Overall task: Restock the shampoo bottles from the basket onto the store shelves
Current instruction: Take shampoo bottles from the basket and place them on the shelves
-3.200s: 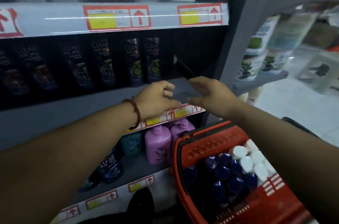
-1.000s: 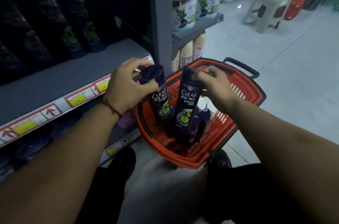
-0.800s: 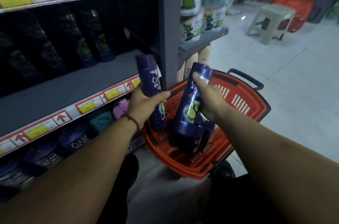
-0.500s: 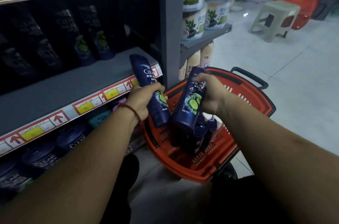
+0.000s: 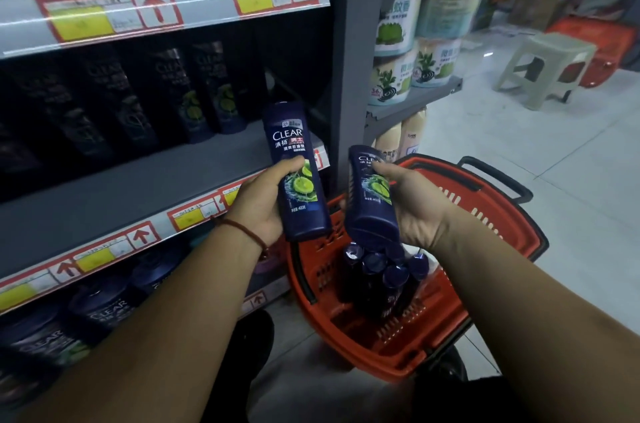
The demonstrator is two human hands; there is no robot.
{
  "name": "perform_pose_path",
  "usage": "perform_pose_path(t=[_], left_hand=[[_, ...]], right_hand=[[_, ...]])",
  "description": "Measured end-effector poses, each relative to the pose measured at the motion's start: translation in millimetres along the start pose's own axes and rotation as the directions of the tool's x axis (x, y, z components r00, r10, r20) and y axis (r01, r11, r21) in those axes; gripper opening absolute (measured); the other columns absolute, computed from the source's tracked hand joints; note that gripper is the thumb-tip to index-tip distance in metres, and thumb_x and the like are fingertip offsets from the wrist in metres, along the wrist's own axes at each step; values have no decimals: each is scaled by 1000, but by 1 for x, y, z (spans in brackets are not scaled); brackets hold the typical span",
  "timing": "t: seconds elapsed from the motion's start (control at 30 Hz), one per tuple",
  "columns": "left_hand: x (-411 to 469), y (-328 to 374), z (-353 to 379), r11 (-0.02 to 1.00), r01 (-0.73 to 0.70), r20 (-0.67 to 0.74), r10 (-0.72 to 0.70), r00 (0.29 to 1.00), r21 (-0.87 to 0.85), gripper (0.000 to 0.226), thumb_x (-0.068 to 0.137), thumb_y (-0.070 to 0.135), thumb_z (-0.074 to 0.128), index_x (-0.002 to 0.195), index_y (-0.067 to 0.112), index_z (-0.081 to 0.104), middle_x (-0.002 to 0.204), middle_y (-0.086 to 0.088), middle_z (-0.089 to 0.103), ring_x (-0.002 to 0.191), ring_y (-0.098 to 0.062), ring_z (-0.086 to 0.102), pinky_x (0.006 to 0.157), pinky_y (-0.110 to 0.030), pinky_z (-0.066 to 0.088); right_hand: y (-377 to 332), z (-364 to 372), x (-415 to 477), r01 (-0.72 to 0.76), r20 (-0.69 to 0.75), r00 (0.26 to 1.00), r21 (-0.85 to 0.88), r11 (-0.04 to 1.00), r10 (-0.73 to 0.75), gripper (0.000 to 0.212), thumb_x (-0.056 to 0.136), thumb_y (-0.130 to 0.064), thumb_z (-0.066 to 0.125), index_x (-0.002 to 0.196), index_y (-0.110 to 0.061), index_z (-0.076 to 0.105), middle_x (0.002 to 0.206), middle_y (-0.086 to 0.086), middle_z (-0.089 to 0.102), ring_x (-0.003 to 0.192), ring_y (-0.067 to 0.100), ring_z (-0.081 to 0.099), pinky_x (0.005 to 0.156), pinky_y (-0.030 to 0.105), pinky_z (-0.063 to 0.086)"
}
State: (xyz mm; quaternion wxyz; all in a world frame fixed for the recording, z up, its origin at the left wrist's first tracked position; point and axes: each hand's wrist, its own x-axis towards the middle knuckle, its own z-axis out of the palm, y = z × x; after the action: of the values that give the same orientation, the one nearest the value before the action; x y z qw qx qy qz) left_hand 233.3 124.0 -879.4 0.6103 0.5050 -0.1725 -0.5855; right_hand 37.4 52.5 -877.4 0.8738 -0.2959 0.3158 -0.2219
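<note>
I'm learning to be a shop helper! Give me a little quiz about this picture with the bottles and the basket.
1. True or false: the left hand holds nothing.
2. Where is the right bottle, which the right hand grips? A: lying on the floor. B: in the air above the red basket. C: standing on the top shelf.
3. Fill in the gap: the big white word on the left bottle is ____.

Key: 1 false; 2 B; 3 CLEAR.
</note>
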Motion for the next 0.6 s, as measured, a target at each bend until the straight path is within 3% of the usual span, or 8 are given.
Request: perform_pose_path(t=[0.1, 0.2, 0.3, 0.43, 0.53, 0.6], left_hand=[[-7, 6, -5, 1000, 15, 2, -15, 1000, 6, 38, 89, 27, 66, 121, 8, 62, 96, -16, 67, 75, -26, 67, 72, -36, 59], [-14, 10, -11, 999, -34, -16, 34, 999, -4, 54, 86, 31, 70, 130, 1, 58, 106, -22, 65, 75, -33, 69, 71, -44, 60], [-18, 17, -17, 993, -119, -46, 118, 992, -22, 52, 86, 26, 71, 132, 5, 57, 110, -22, 66, 79, -32, 70, 66, -43, 60], [-17, 26, -31, 961, -275, -158, 278, 948, 37, 37, 82, 12, 76, 117, 2, 67, 106, -20, 72, 87, -30, 69, 78, -42, 60], [-18, 37, -41, 921, -384, -234, 389, 891, 70, 33, 79, 6, 78, 111, -1, 69, 103, -17, 74, 86, -26, 70, 81, -41, 59], [-16, 46, -47, 894, -440, -271, 444, 854, 80, 32, 79, 5, 78, 110, 0, 70, 101, -16, 75, 86, -25, 71, 81, -40, 60]], right_hand=[[3, 9, 3, 15, 68, 998, -49, 999, -11, 35, 94, -19, 56, 126, -7, 50, 93, 17, 63, 77, 29, 68, 74, 41, 61], [4, 17, 5, 25, 161, 987, -87, 996, -11, 45, 92, -16, 59, 136, -8, 53, 118, 19, 63, 98, 32, 66, 90, 47, 58], [7, 25, 15, 71, 169, 985, -163, 984, -43, 42, 88, -13, 61, 130, -8, 58, 114, 17, 69, 94, 30, 72, 78, 46, 61], [12, 33, 36, 128, 101, 989, -194, 973, -110, 45, 85, -12, 65, 127, 3, 60, 107, 21, 71, 86, 29, 74, 69, 38, 61], [14, 43, 55, 207, 53, 978, -254, 945, -201, 54, 80, -14, 75, 128, 8, 60, 122, 26, 67, 102, 36, 70, 82, 47, 60], [11, 55, 64, 278, 79, 960, -289, 916, -267, 73, 66, -21, 88, 126, 10, 59, 117, 25, 69, 99, 35, 69, 92, 51, 57]])
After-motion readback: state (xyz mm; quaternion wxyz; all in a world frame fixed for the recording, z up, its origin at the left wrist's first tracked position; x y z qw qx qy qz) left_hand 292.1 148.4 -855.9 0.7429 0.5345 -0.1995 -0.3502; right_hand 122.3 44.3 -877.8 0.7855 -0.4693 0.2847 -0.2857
